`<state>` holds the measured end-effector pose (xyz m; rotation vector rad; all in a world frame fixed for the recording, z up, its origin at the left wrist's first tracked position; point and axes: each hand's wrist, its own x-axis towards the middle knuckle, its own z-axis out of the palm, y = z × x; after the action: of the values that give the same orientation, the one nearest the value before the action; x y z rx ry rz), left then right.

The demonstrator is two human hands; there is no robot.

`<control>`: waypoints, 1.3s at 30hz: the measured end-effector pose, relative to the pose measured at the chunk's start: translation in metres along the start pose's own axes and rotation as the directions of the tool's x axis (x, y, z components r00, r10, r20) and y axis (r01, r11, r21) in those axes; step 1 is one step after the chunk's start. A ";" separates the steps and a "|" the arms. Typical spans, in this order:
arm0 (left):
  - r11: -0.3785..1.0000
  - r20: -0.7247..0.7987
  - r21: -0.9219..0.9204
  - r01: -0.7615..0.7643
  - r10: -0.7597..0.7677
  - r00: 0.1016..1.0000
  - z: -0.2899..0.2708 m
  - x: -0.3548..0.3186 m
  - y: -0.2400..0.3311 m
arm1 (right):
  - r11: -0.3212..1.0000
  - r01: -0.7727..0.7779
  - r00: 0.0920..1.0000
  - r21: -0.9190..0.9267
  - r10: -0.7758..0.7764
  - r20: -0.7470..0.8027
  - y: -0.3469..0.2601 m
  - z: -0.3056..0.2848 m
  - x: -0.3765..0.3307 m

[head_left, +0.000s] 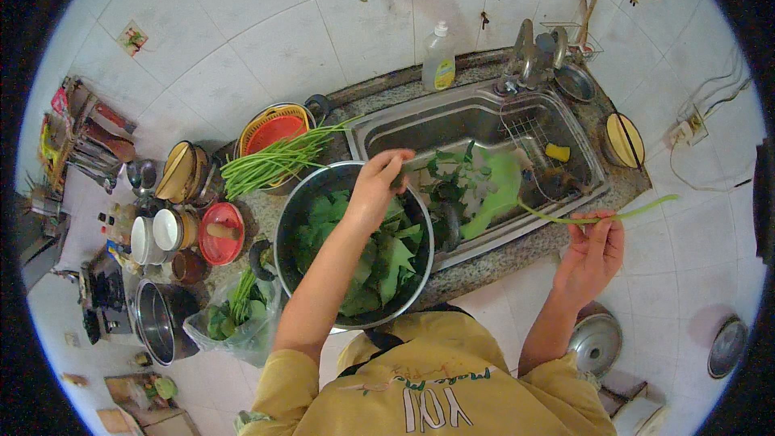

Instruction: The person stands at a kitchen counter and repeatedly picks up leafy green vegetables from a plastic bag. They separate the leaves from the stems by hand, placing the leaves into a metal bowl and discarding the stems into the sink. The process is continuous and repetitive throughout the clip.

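A broad green leaf [496,194] on a long stem hangs over the sink [476,107]. My right hand [593,254] is closed on that stem [646,211], right of the sink's front edge. My left hand [381,182] is above the far right rim of a large metal pot [430,262], its fingers pinched together. What they hold, if anything, I cannot make out. Green leaves [395,266] fill much of the pot, and my left forearm hides some of them. More dark green leaves [456,173] lie in the sink.
Long green stems [274,163] lie across a red and orange basket [274,131]. A plastic bag of greens [234,315] sits left of the pot. Behind the sink stand a soap bottle [439,60] and the faucet [525,56]. A wire rack [537,145] and yellow sponge [557,152] are inside it.
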<state>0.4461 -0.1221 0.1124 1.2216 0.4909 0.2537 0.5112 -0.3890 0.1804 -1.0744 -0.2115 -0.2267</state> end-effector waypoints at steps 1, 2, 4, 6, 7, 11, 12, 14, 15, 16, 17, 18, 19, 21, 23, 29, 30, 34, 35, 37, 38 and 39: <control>0.991 0.047 -0.132 0.024 -0.018 0.999 0.007 0.012 0.002 | 1.000 -0.018 1.000 0.000 0.018 0.005 0.001 0.000 0.002; 0.964 0.094 -0.260 0.053 -0.029 0.995 0.013 0.022 0.003 | 0.999 -0.036 0.999 0.001 0.036 0.012 0.002 0.000 0.003; 0.999 -0.046 0.021 -0.041 0.042 0.998 0.022 0.044 -0.001 | 0.998 -0.067 0.997 0.010 0.067 0.031 0.003 0.001 0.005; 0.942 -0.009 0.285 -0.178 0.188 0.982 0.023 0.049 0.000 | 0.994 -0.103 0.993 0.033 0.101 0.060 0.005 0.004 0.006; 0.876 0.101 0.387 -0.287 0.269 0.958 0.020 0.047 0.002 | 0.993 -0.108 0.992 0.046 0.105 0.074 0.006 0.005 0.007; 0.807 0.376 0.378 -0.455 0.315 0.871 0.038 0.006 0.026 | 0.990 -0.129 0.985 0.055 0.122 0.120 0.021 0.010 0.011; 0.729 0.432 0.405 -0.553 0.381 0.818 0.043 -0.006 0.029 | 0.990 -0.134 0.983 0.043 0.127 0.134 0.023 0.012 0.010; 0.500 0.496 0.518 -0.694 0.486 0.720 0.058 -0.025 0.035 | 0.979 -0.191 0.969 0.078 0.175 0.173 0.025 0.020 0.008; 0.410 0.546 0.541 -0.734 0.493 0.678 0.058 -0.030 0.037 | 0.971 -0.218 0.960 0.098 0.196 0.198 0.025 0.025 0.007; 0.346 0.569 0.557 -0.755 0.504 0.650 0.058 -0.033 0.035 | 0.966 -0.231 0.953 0.113 0.202 0.225 0.025 0.028 0.006; 0.442 0.551 0.533 -0.722 0.466 0.692 0.053 -0.033 0.028 | 0.961 -0.244 0.945 0.128 0.207 0.252 0.026 0.032 0.006; 0.535 0.537 0.502 -0.680 0.423 0.730 0.049 -0.035 0.023 | 0.956 -0.258 0.937 0.141 0.212 0.276 0.026 0.035 0.005; 0.633 0.502 0.464 -0.620 0.389 0.772 0.046 -0.039 0.021 | 0.957 -0.256 0.939 0.133 0.214 0.270 0.027 0.039 0.004; 0.800 0.443 0.361 -0.479 0.305 0.843 0.041 -0.049 0.019 | 0.961 -0.253 0.942 0.115 0.217 0.255 0.029 0.048 0.004; 0.990 0.454 0.111 -0.082 0.022 0.891 0.036 -0.060 0.026 | 0.958 -0.271 0.927 0.091 0.234 0.293 0.033 0.051 0.005; 0.933 0.610 -0.249 0.261 -0.058 0.790 0.026 -0.081 0.029 | 0.942 -0.332 0.908 0.055 0.303 0.290 0.053 0.063 0.004; 0.912 0.608 -0.288 0.292 -0.062 0.792 0.026 -0.086 0.032 | 0.941 -0.336 0.904 0.041 0.310 0.295 0.054 0.066 0.003; 0.808 0.596 -0.433 0.399 -0.076 0.800 0.024 -0.098 0.033 | 0.927 -0.371 0.886 0.055 0.335 0.321 0.058 0.073 0.000; 0.778 0.591 -0.467 0.421 -0.080 0.802 0.023 -0.100 0.032 | 0.924 -0.378 0.883 0.052 0.343 0.320 0.059 0.074 -0.001; 0.750 0.544 -0.488 0.447 -0.140 0.828 0.022 -0.105 0.039 | 0.920 -0.388 0.878 0.047 0.354 0.322 0.060 0.077 -0.003; 0.735 0.520 -0.499 0.459 -0.170 0.837 0.021 -0.107 0.042 | 0.919 -0.392 0.875 0.046 0.357 0.327 0.060 0.079 -0.005; 0.757 0.504 -0.481 0.443 -0.175 0.846 0.019 -0.108 0.042 | 0.917 -0.397 0.871 0.046 0.361 0.333 0.060 0.080 -0.006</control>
<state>0.3642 -0.1716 0.1804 0.5358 0.1932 -0.1635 0.5174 -0.2903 0.1650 -1.0128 -0.2930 0.3158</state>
